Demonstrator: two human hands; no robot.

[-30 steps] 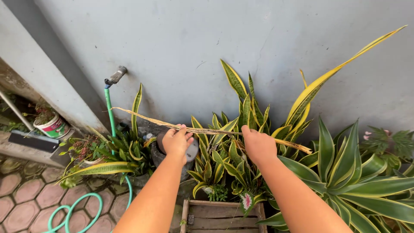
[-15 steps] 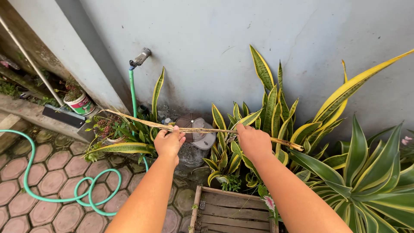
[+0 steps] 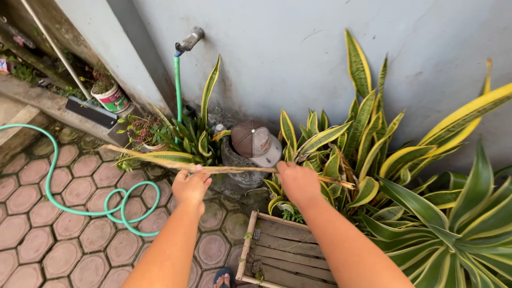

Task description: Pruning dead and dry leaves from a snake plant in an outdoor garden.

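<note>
Dry and straw-brown, the long dead leaf (image 3: pixel 234 169) lies nearly level across the middle of the view, held between your two hands; your left hand (image 3: pixel 190 186) is curled shut around it left of centre, fingers folded over the top of the strip; your right hand (image 3: pixel 298 182) is closed over it further right, knuckles up, so the leaf passes under your palm and its frayed end pokes out to the right among the plants; the leaf's other end tapers away to the left, above the paving; just beyond the leaf, a brown and grey cap (image 3: pixel 257 143) sits on a dark stone pot (image 3: pixel 238 168) against the wall; yellow-edged green sword-shaped plants (image 3: pixel 362 128) crowd the right and far side; a green hose (image 3: pixel 80 208) loops over the hexagonal paving stones (image 3: pixel 32 234) at left and rises to a tap (image 3: pixel 190 40) on the grey wall (image 3: pixel 298 48); a weathered wooden crate (image 3: pixel 277 248) lies near you, below your right forearm.
</note>
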